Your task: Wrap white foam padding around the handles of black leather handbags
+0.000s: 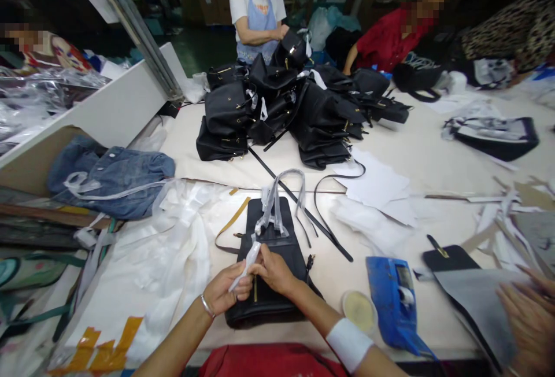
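- The left hand (pixel 228 289), with a bracelet at its wrist, grips the lower end of a white wrapped strip (pixel 245 266), fingers curled around it.
- The right hand (pixel 274 270) pinches the same strip near its middle, fingers bent; a white band (pixel 349 343) circles that forearm.
- The strip is held slanting above a black backpack (pixel 288 255), which lies flat on the near middle of the table (pixel 323 322).
- Handles wrapped in clear plastic (pixel 273 199) arch over the backpack's far end.
- Right of the backpack are a round, pale-yellow item (pixel 359 310) and, just beside it, a blue tape dispenser (pixel 392 302).
- At the near right, another person's hands (pixel 526 316) are over a grey sheet (pixel 477 296).
- To the left lie a denim bag (pixel 125 177), crumpled white wrapping (pixel 173 261) and, nearer, amber tape strips (pixel 108 349).
- Black bags (pixel 228 110) are heaped at the far middle; behind them stands a person in a blue apron (pixel 261 21), hands at one bag.
- White sheets (pixel 373 183) lie right of the heap's near side.
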`<state>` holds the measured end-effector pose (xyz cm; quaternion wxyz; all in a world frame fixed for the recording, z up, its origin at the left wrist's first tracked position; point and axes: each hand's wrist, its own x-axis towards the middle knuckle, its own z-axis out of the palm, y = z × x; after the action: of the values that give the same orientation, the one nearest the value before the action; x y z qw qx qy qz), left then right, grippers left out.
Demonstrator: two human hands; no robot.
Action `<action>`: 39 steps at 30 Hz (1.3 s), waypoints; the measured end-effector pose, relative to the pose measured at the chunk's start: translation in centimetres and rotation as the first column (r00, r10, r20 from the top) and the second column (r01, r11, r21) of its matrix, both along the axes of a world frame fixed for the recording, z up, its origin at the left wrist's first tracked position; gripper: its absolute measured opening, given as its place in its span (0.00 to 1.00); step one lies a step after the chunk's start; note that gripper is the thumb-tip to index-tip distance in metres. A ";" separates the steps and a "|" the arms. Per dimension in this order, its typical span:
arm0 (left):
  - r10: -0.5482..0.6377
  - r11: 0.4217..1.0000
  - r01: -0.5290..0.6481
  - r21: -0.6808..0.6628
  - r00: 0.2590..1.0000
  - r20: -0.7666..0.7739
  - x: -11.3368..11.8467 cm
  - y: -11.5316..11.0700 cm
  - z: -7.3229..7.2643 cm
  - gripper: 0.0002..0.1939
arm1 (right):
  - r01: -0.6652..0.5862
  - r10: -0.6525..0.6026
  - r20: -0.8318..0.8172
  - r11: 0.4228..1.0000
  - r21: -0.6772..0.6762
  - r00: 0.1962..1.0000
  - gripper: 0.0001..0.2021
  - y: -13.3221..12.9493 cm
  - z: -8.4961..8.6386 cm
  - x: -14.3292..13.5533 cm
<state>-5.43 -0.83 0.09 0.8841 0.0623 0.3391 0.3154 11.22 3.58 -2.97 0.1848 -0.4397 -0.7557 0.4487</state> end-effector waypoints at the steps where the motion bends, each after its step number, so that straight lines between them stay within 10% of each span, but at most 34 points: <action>1: -0.025 1.000 0.025 -0.002 1.000 0.013 -0.1 0.1 0.0 0.13 | -0.045 0.042 0.064 0.998 0.050 0.997 0.14 0.3 0.1 0.3; 5: -0.044 0.997 0.047 0.061 0.997 -0.056 0.3 0.0 0.5 0.13 | -0.196 0.160 0.196 0.964 0.181 0.968 0.12 1.5 1.0 3.5; 10: 0.029 0.975 0.068 0.212 0.906 -0.423 1.2 -0.8 0.8 0.17 | 0.324 -0.377 0.398 0.925 0.197 0.836 0.16 0.9 1.1 10.6; 14: 0.070 0.916 0.273 0.293 0.612 -0.788 2.2 -1.0 0.2 0.20 | 0.566 -0.496 0.470 0.825 -0.007 0.730 0.24 -1.2 -1.3 13.5; 18: 0.288 0.710 0.592 0.381 0.250 -0.924 2.7 -1.0 -0.8 0.17 | 0.605 -0.535 0.332 0.780 -0.158 0.777 0.21 -2.5 -3.2 12.8; 23: 0.406 0.581 0.735 0.350 0.110 -0.907 1.3 -1.0 -3.4 0.15 | 0.690 -0.683 0.104 0.722 -0.054 0.723 0.24 -2.7 -2.6 12.1; 28: 0.477 0.588 0.755 0.291 -0.033 -0.878 1.0 -0.4 -3.4 0.16 | 0.688 -0.792 -0.139 0.590 -0.422 0.595 0.28 -1.9 -1.6 12.0; 31: 0.551 0.585 0.684 0.435 0.058 -0.832 3.9 0.2 -1.5 0.22 | 0.624 -0.788 -0.199 0.591 -0.511 0.583 0.23 -1.6 -1.3 11.0; 36: 0.211 0.797 0.339 0.500 0.620 -0.756 12.4 1.2 -0.6 0.28 | 0.480 -0.672 -0.274 0.705 -0.523 0.688 0.19 -1.6 -0.9 10.0; 39: 0.101 0.874 0.247 0.419 0.750 -0.654 16.2 1.2 -1.9 0.26 | 0.348 -0.509 -0.209 0.782 -0.518 0.835 0.14 0.0 0.0 13.0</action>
<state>10.74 0.37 -1.85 0.6754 0.4001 0.5359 0.3108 24.21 3.56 -3.01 0.3005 -0.5494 -0.4624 0.6277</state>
